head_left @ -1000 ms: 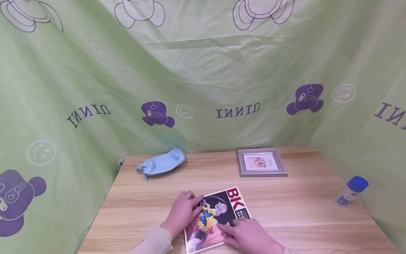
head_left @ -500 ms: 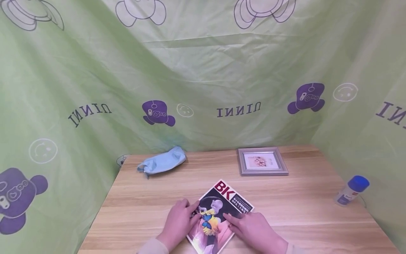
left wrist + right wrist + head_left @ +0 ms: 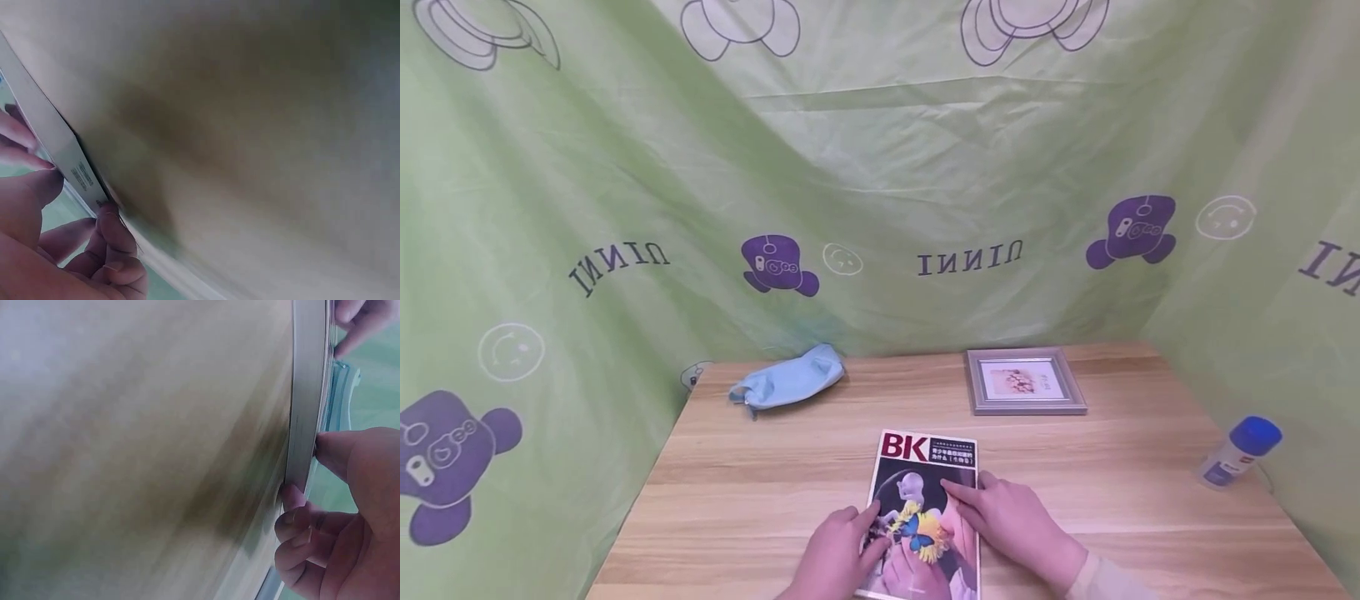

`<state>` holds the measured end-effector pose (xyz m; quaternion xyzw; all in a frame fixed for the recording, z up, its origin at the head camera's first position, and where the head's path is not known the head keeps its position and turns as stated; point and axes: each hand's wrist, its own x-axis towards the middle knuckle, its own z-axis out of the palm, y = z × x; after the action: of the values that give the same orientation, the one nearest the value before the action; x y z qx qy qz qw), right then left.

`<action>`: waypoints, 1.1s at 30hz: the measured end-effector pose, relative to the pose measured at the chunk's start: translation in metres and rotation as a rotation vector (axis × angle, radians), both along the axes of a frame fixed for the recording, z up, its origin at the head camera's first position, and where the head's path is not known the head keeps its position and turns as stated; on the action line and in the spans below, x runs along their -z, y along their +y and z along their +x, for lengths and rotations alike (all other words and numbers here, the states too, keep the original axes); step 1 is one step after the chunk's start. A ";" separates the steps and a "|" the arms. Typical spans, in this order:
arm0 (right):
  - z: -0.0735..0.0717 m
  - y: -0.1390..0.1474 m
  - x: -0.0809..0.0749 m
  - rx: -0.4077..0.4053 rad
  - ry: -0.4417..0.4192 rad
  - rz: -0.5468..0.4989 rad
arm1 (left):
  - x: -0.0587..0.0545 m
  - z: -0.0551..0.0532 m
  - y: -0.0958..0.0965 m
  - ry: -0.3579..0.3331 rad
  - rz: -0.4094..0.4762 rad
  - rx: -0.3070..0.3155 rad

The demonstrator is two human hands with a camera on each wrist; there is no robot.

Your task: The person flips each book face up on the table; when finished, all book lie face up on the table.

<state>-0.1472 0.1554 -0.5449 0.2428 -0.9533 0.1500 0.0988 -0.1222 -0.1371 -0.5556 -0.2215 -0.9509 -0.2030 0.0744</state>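
A book (image 3: 936, 487) with a red "BK" title and a butterfly on its cover lies face up near the front of the table, its top edge toward the back. My left hand (image 3: 835, 554) grips its left side, one digit resting on the cover. On the opposite side my right hand (image 3: 1018, 521) holds the right edge, a digit reaching over the cover. In the left wrist view the book's thick pale side (image 3: 47, 119) shows a barcode, with curled fingers at its corner. The right wrist view shows the page edges (image 3: 306, 394) between the digits of my right hand (image 3: 350, 519).
A light blue pouch (image 3: 793, 379) lies at the back left of the wooden table (image 3: 737, 492). Toward the back right lies a grey picture frame (image 3: 1078, 407). A blue-capped white bottle (image 3: 1228, 462) stands at the right edge. Green printed cloth (image 3: 865, 167) hangs behind and around.
The book has turned anticlockwise step by step, from leaning right to nearly straight. My left hand has come nearer the front while my right hand has moved further back along the edge.
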 end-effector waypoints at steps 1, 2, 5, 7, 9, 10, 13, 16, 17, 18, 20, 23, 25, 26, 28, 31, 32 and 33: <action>-0.001 0.001 0.000 -0.002 -0.015 0.003 | 0.000 0.002 0.002 -0.011 0.001 -0.001; -0.002 0.002 0.000 -0.005 -0.026 0.006 | 0.000 0.004 0.003 -0.019 0.002 -0.001; -0.005 0.004 0.000 -0.024 -0.017 0.004 | 0.000 0.007 0.006 -0.030 0.006 0.000; -0.006 0.006 0.000 -0.031 -0.009 -0.008 | 0.000 0.009 0.008 -0.030 0.006 0.005; -0.007 0.007 0.000 -0.036 0.000 -0.016 | 0.001 0.011 0.009 -0.021 0.005 0.012; -0.008 0.008 0.000 -0.037 -0.003 -0.016 | 0.001 0.011 0.010 -0.017 0.006 0.017; -0.009 0.010 -0.001 -0.042 -0.003 -0.013 | 0.002 0.013 0.011 -0.012 0.014 0.034; -0.009 0.010 -0.002 -0.047 0.006 -0.015 | 0.002 0.013 0.011 -0.007 0.027 0.056; -0.009 0.010 -0.002 -0.048 0.005 -0.016 | 0.002 0.013 0.011 -0.005 0.028 0.062; -0.009 0.010 -0.002 -0.048 0.003 -0.017 | 0.002 0.013 0.011 -0.006 0.028 0.068; -0.009 0.010 -0.002 -0.048 -0.001 -0.018 | 0.001 0.012 0.011 -0.012 0.025 0.069; -0.008 0.010 -0.002 -0.046 -0.012 -0.019 | 0.000 0.012 0.012 -0.046 0.018 0.059; -0.007 0.010 -0.002 -0.044 -0.019 -0.020 | -0.002 0.012 0.012 -0.072 0.012 0.050; -0.007 0.010 -0.002 -0.043 -0.022 -0.019 | -0.002 0.012 0.011 -0.082 0.010 0.048; -0.008 0.011 -0.001 -0.042 -0.024 -0.018 | -0.003 0.011 0.011 -0.088 0.000 0.048; -0.008 0.012 0.000 -0.046 -0.005 -0.011 | -0.005 0.010 0.010 -0.053 -0.029 0.057; -0.008 0.012 0.000 -0.046 0.002 -0.014 | -0.006 0.008 0.009 -0.039 -0.042 0.058; -0.008 0.012 0.000 -0.042 0.011 -0.016 | -0.008 0.007 0.008 -0.016 -0.054 0.059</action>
<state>-0.1550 0.1678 -0.5452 0.2628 -0.9462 0.1581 0.1028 -0.1156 -0.1295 -0.5479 -0.2497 -0.9497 -0.1811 0.0547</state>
